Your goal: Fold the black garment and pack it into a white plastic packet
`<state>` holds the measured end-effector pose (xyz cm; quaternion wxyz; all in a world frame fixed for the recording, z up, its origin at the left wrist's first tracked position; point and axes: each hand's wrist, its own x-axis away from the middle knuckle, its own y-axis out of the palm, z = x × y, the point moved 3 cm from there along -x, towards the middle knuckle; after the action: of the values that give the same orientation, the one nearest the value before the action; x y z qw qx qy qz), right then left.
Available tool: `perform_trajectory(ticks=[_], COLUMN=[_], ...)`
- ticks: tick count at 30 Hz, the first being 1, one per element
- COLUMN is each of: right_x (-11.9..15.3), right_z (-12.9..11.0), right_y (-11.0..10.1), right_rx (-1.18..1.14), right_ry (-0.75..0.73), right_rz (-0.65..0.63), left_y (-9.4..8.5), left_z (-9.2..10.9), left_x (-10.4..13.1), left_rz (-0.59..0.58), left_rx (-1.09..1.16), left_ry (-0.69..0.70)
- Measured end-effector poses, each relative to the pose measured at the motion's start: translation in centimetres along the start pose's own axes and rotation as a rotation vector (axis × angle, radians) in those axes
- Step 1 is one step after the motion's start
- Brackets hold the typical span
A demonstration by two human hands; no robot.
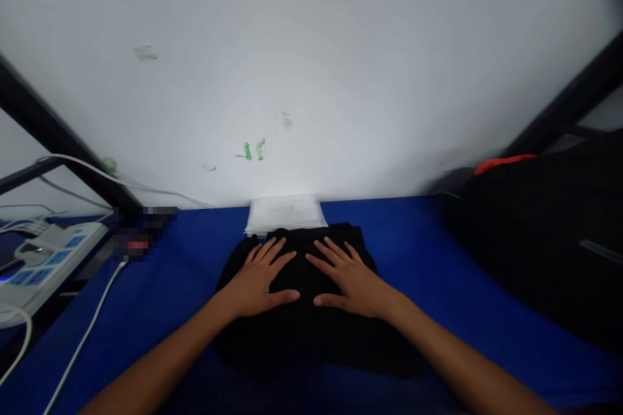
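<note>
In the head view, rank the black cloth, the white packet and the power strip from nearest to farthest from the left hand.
1. black cloth: under the left hand, touching.
2. white packet: just beyond the fingertips, by the wall.
3. power strip: far left edge.

**Blue tabletop against a white wall**

The blue tabletop (418, 253) runs back to the wall. A folded black garment (302, 331) lies at its middle. Just behind it, touching the wall, sits a stack of white plastic packets (285, 213). A large black bag (545, 240) fills the right side. A white cable (82, 340) trails across the left part.
</note>
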<state>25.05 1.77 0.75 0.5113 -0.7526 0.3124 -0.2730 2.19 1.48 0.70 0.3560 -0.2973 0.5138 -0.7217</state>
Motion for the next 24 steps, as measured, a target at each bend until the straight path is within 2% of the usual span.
perform_trajectory(ticks=[24], right_x=[0.20], right_z=[0.15], right_y=[0.11], right_rx=[0.017], right_ry=[-0.031], right_rz=[0.044], left_y=[-0.10], left_z=[0.14], left_x=[0.04], left_rz=[-0.003], left_rx=[-0.011], left_ry=[-0.005])
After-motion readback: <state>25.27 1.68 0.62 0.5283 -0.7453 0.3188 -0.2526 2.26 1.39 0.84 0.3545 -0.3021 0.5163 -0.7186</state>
